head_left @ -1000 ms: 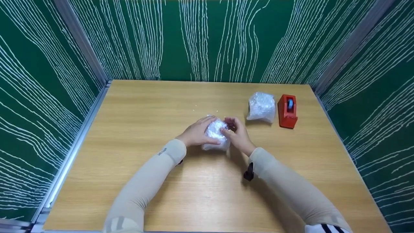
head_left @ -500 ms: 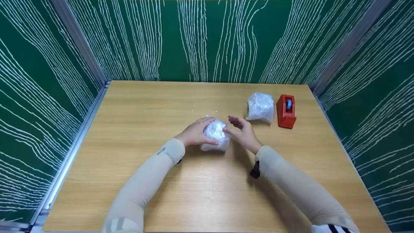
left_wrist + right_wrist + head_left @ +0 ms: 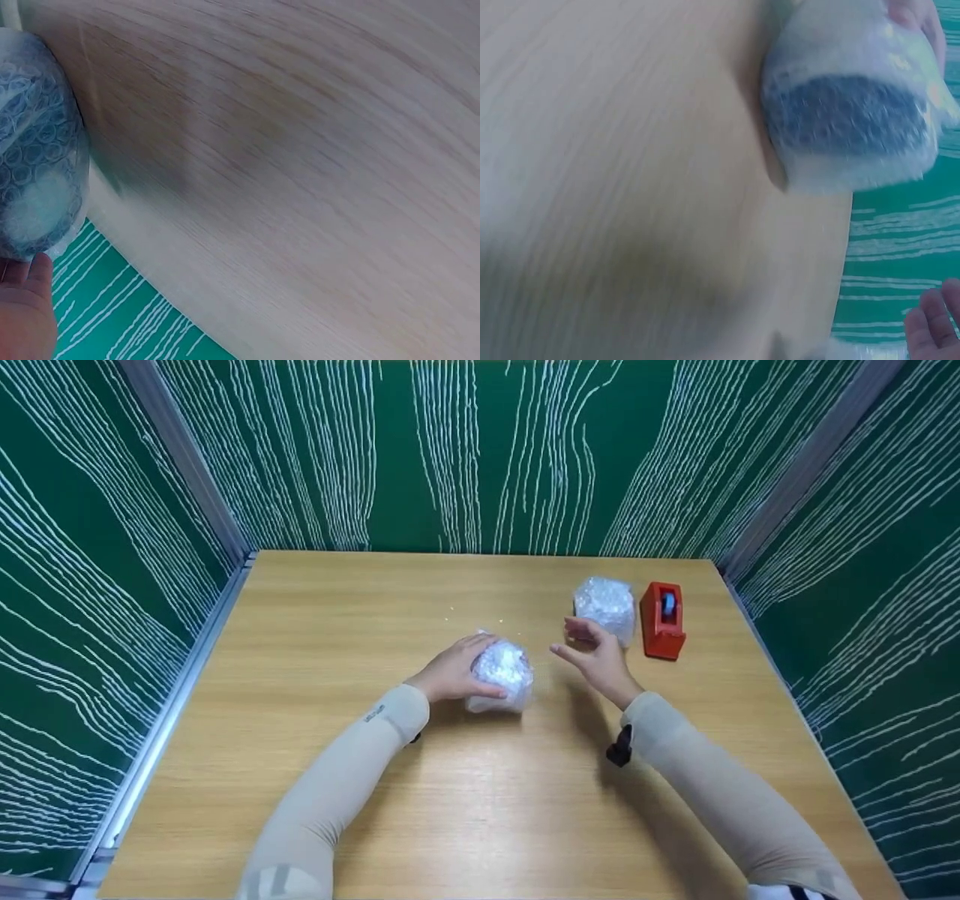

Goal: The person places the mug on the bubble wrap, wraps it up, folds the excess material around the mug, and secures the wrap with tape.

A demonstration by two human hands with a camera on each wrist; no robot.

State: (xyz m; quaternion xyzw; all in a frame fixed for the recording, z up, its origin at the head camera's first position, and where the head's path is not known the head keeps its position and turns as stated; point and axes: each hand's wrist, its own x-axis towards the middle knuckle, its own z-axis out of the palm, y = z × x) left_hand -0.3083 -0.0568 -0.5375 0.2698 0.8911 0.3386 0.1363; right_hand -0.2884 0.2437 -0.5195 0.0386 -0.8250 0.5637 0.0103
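Note:
A bundle in bubble wrap (image 3: pixel 504 671) stands near the middle of the wooden table. The left hand (image 3: pixel 456 669) grips it from its left, thumb at the front and fingers over the far side. In the right wrist view something dark shows through the bundle's wrap (image 3: pixel 847 116); what it is I cannot tell. The right hand (image 3: pixel 600 660) is off to the right of this bundle, thumb and fingers apart, holding nothing. From the head view it overlaps the front of a second bubble-wrapped bundle (image 3: pixel 604 601); whether they touch is unclear.
A red tape dispenser (image 3: pixel 663 621) with a blue roll stands just right of the second bundle. Tiny white specks lie on the table (image 3: pixel 360 607) beyond the first bundle. Green walls with white lines (image 3: pixel 517 457) enclose the back and sides.
The right hand has let go of the first bundle and moved right, toward the second bundle. The left hand has stayed on the first bundle.

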